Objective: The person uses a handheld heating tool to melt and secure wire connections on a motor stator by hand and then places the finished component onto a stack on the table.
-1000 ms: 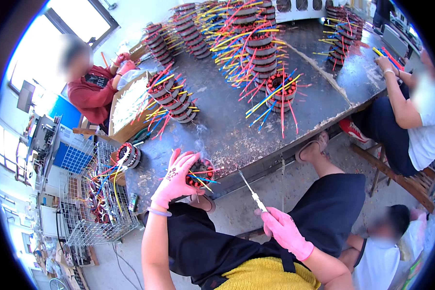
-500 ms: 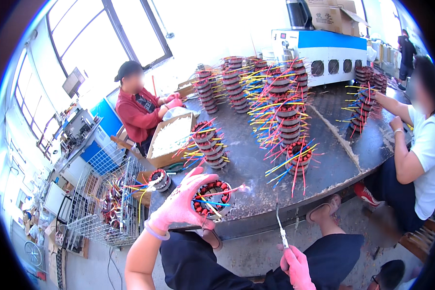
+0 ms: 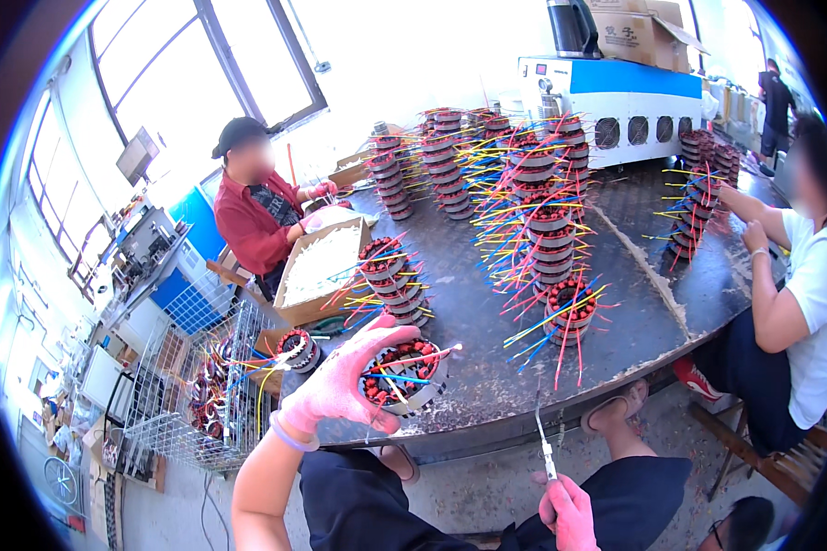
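Observation:
In a pink glove, my left hand [image 3: 340, 381] grips the left side of a motor stator [image 3: 421, 400] at the table's near edge. The stator is a grey ring with red windings. Yellow, blue, red and white wires cross its opening, and one red lead sticks out to the right. My right hand [image 3: 570, 512], also gloved in pink, is closed around a slender tool [image 3: 548, 452] with a white handle and a long thin tip. That tip points up toward the table edge, apart from the stator; its exact kind is unclear.
Stacked stators [image 3: 549, 243] with splayed wires stand across the dark table [image 3: 487, 367]. Left of my hand is a single stator [image 3: 298, 351], near a box of white pieces [image 3: 326, 266] and a wire basket [image 3: 198, 432]. Co-workers sit at left and right.
My left hand has tilted the stator slightly, so more of its outer side shows. The tool in my right hand has shifted a little right and down.

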Available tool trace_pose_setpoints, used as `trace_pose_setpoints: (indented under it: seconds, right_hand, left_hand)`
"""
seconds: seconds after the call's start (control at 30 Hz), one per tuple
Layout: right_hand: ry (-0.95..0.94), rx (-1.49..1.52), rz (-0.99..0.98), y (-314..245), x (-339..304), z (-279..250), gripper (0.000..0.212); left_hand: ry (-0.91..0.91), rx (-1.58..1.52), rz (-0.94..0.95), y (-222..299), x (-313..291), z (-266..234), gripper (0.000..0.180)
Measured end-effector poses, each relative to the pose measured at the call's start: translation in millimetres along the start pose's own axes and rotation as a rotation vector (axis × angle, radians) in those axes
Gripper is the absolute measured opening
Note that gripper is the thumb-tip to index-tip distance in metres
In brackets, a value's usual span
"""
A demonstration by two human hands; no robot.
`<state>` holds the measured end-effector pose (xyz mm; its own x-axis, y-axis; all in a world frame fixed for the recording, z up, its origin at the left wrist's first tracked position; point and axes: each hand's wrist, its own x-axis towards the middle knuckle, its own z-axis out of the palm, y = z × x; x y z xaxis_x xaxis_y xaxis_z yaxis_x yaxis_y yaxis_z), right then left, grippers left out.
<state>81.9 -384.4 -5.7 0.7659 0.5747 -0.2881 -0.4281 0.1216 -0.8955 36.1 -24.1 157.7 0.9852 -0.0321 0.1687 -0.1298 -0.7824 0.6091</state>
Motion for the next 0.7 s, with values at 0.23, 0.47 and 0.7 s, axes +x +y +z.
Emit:
trace_pose_setpoints:
  seconds: [0.23,0.47,0.7]
  right_hand:
    - [-0.006,-0.007,-0.024,1.0,2.4,0.4,0.028]
    - [-0.001,0.015,-0.015,-0.2,0.5,2.3,0.028]
    - [-0.001,0.031,-0.02,-1.2,-2.8,2.1,0.028]
  left_hand:
    - [-0.043,-0.222,0.009,-1.7,3.6,1.6,0.121]
    - [-0.028,-0.212,0.053,-4.4,-0.1,2.4,0.122]
    - [0.032,-0.177,0.131,2.4,-0.9,6.6,0.12]
